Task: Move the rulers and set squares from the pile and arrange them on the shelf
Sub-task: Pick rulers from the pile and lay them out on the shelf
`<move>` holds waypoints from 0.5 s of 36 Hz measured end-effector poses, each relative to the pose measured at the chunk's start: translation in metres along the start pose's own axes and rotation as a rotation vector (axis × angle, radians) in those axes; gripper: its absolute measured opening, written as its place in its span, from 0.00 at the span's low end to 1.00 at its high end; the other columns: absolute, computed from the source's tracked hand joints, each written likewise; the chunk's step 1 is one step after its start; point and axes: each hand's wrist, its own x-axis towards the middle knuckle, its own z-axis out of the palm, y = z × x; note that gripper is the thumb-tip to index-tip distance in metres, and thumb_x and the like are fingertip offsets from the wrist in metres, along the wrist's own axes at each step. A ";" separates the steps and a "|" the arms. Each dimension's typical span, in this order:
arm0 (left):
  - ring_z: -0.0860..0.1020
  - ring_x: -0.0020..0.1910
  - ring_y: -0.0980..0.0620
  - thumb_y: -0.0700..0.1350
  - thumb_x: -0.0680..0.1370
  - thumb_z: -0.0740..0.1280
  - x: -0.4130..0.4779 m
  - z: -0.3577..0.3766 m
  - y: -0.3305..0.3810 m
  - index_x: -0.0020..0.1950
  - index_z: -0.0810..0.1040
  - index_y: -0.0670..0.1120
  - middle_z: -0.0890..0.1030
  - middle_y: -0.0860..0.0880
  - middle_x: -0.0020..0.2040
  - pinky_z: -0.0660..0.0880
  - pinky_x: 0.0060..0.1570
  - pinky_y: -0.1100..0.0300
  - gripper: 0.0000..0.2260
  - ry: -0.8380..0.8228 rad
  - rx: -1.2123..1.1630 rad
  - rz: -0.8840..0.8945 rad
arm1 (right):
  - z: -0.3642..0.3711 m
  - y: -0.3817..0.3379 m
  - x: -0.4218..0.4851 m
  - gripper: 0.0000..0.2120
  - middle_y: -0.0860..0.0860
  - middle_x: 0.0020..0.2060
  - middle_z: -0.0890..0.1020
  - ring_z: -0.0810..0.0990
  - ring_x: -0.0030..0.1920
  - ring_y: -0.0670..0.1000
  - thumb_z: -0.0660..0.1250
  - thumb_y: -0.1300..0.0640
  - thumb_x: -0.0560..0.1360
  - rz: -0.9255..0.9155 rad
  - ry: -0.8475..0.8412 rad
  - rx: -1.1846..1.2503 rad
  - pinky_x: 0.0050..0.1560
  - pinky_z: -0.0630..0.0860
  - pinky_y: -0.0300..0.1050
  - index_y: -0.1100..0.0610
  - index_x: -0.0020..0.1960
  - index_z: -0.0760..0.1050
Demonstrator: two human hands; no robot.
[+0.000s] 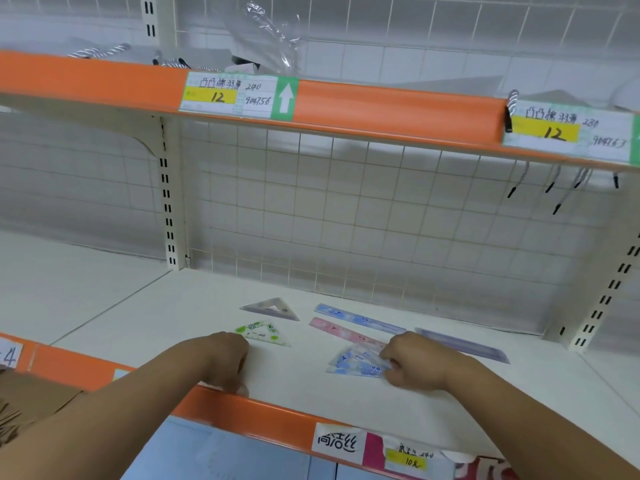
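Note:
On the white shelf (173, 306) lie a purple set square (272, 308), a green set square (263, 333), a blue ruler (358, 318), a pink ruler (343, 332) and a purple ruler (464, 344). My right hand (412, 362) pinches a blue set square (356, 363) at its right corner, flat on the shelf below the pink ruler. My left hand (225, 358) rests on the shelf just below-left of the green set square, fingers curled down, holding nothing that I can see.
An orange-edged upper shelf (381, 102) with price labels hangs above. A wire grid back panel (346, 220) closes the rear. Slotted uprights (168, 202) stand left and right. The front edge strip (263, 414) is orange with labels.

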 end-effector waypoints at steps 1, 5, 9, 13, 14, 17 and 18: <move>0.76 0.57 0.50 0.56 0.73 0.71 0.000 0.000 0.000 0.60 0.75 0.46 0.77 0.49 0.59 0.71 0.50 0.62 0.21 0.000 -0.001 0.000 | 0.000 0.000 0.000 0.16 0.50 0.30 0.67 0.65 0.32 0.50 0.61 0.52 0.74 0.001 -0.002 -0.005 0.35 0.63 0.46 0.52 0.31 0.59; 0.75 0.58 0.50 0.56 0.73 0.71 -0.001 -0.001 0.000 0.60 0.75 0.46 0.76 0.49 0.60 0.71 0.51 0.62 0.21 -0.003 -0.010 -0.002 | 0.001 -0.001 0.001 0.16 0.50 0.32 0.67 0.68 0.36 0.52 0.60 0.52 0.76 -0.001 -0.017 -0.028 0.39 0.68 0.49 0.52 0.31 0.59; 0.75 0.55 0.51 0.56 0.73 0.71 -0.001 0.000 0.000 0.59 0.75 0.47 0.77 0.50 0.59 0.69 0.47 0.63 0.20 0.002 -0.011 -0.010 | 0.001 -0.001 0.002 0.14 0.52 0.37 0.72 0.72 0.42 0.54 0.58 0.52 0.78 -0.008 -0.017 -0.035 0.47 0.72 0.51 0.53 0.34 0.63; 0.76 0.58 0.50 0.56 0.73 0.71 -0.001 0.001 0.001 0.60 0.75 0.46 0.77 0.49 0.60 0.69 0.47 0.64 0.21 -0.001 -0.004 -0.013 | 0.004 -0.002 0.002 0.11 0.50 0.41 0.72 0.75 0.46 0.54 0.58 0.52 0.79 0.000 -0.020 -0.025 0.49 0.72 0.50 0.55 0.41 0.72; 0.76 0.58 0.50 0.56 0.73 0.71 -0.001 0.001 0.001 0.60 0.75 0.46 0.77 0.49 0.60 0.69 0.47 0.63 0.21 -0.001 -0.004 -0.013 | 0.005 -0.001 0.002 0.10 0.50 0.42 0.72 0.75 0.48 0.53 0.58 0.52 0.80 0.002 -0.025 -0.023 0.50 0.73 0.49 0.56 0.45 0.74; 0.76 0.58 0.50 0.56 0.73 0.70 0.000 0.000 0.001 0.60 0.74 0.46 0.77 0.49 0.59 0.70 0.49 0.63 0.21 -0.004 -0.007 -0.012 | 0.007 -0.001 0.002 0.11 0.49 0.45 0.71 0.75 0.50 0.52 0.57 0.52 0.80 -0.004 -0.022 -0.030 0.51 0.73 0.48 0.55 0.52 0.76; 0.76 0.58 0.50 0.56 0.73 0.70 0.000 0.000 0.001 0.60 0.74 0.46 0.77 0.49 0.59 0.70 0.49 0.63 0.21 -0.005 -0.009 -0.012 | 0.007 -0.001 0.002 0.10 0.49 0.45 0.71 0.74 0.49 0.52 0.57 0.53 0.80 -0.005 -0.017 -0.032 0.51 0.73 0.47 0.55 0.51 0.76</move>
